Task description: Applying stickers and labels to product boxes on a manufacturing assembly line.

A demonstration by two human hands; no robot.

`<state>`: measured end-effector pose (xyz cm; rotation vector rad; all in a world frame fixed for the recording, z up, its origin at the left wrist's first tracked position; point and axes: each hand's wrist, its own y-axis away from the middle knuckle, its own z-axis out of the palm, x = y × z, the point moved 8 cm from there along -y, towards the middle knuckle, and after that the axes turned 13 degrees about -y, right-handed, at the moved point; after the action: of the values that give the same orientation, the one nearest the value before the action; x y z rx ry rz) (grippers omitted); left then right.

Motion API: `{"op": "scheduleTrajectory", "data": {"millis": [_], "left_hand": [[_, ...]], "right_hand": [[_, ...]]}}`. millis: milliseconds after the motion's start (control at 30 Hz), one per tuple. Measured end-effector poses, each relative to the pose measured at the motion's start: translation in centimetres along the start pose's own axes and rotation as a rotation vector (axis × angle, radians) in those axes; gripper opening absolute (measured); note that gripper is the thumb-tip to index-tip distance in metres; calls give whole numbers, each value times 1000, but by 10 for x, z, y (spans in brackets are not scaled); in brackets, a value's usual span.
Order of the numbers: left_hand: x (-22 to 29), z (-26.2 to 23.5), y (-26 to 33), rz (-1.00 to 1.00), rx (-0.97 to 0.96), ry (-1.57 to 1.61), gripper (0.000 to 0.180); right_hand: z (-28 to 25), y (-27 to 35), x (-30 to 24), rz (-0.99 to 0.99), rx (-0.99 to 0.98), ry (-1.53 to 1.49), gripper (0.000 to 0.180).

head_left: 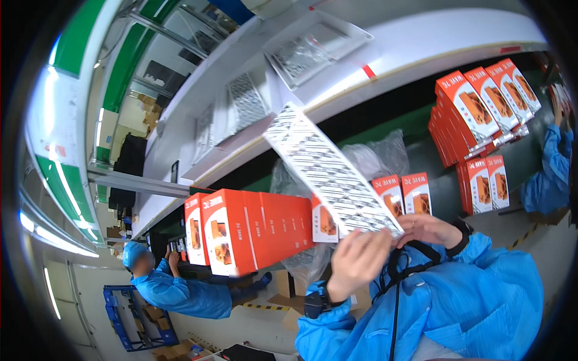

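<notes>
A long white flat panel, patterned with rows of silver and dark slanted pieces, slopes up and away from me. I cannot tell if it is a tray or a sheet. My left hand is closed on its near end, fingers over the edge. Beside it, my right hand grips the near right corner, some fingers hidden. Under and beside the panel stand orange-and-white boxes, partly covered by it. To the left is a long row of similar boxes.
More orange boxes are stacked at the right on the dark green surface. Clear plastic bags lie behind the panel. A white shelf holds trays of silver pieces. Co-workers in blue stand at left and far right.
</notes>
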<state>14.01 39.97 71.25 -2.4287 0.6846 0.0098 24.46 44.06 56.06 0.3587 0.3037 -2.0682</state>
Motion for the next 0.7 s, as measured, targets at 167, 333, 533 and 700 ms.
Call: {"op": "scheduleTrajectory", "data": {"millis": [167,333,533,700], "left_hand": [[73,51,42,97,-171,442,28],[85,127,91,-144,-421,435,21],[72,145,111,-615,-466,426,23],[62,150,124,-1168,-125,996,17]], "right_hand": [[-65,16,-28,-208,443,208,37],[-95,56,-83,-497,604,161,27],[-95,63,-24,-85,671,581,22],[-88,67,32,55,489,504,25]]}}
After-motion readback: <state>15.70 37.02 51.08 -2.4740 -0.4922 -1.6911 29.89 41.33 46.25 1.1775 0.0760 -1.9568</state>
